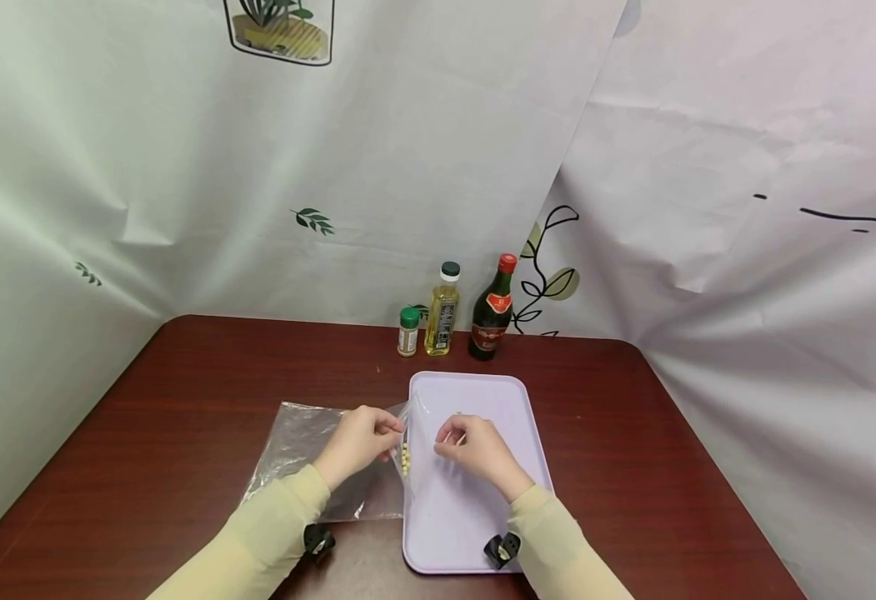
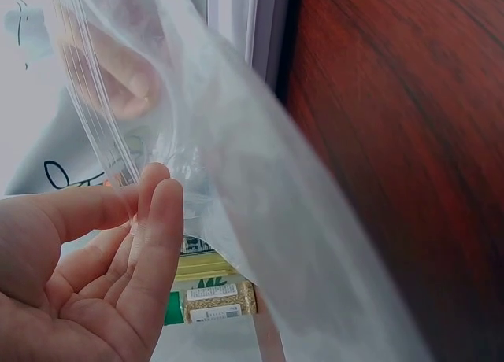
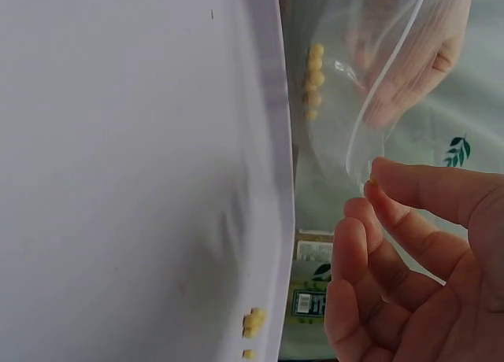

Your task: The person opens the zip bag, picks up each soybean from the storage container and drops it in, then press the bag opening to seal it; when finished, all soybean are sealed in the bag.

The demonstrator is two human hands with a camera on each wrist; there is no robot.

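My left hand [image 1: 358,437] pinches the edge of a clear zip bag [image 2: 260,173] near its ridged zip strip. Several round yellow beans [image 3: 313,79] lie inside the bag, which overlaps the left side of a pale lilac tray [image 1: 468,533]. Over the tray, my right hand [image 1: 475,450] holds a small yellow bean [image 3: 374,181] between thumb and index fingertips, close to the bag's mouth. Its other fingers are loosely curled. A few more yellow beans [image 3: 253,323] sit on the tray, mostly hidden by the right hand in the head view.
At the back of the dark red-brown table [image 1: 137,442] stand a green-capped seasoning jar [image 1: 407,333], an oil bottle [image 1: 442,312] and a dark bottle with a red cap [image 1: 492,312]. A pale printed cloth [image 1: 438,150] hangs behind them.
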